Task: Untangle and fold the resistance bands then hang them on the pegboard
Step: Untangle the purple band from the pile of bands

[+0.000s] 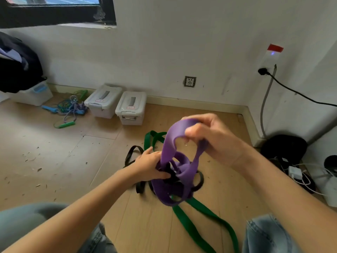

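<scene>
A wide purple resistance band [170,143] rises from a knot of bands on the wooden floor. My right hand [211,136] pinches its upper loop and lifts it. My left hand [150,166] grips the tangle lower down, where the purple band winds around a narrow black band [132,155]. A green band [198,232] runs under the tangle, from behind it toward my knees. No pegboard is in view.
Two lidded plastic boxes [131,107] stand by the far wall. Skipping ropes [70,110] lie in a heap to their left. A dark bag [284,147] with cables and a charger [295,172] sits at the right wall. My knees frame the bottom edge.
</scene>
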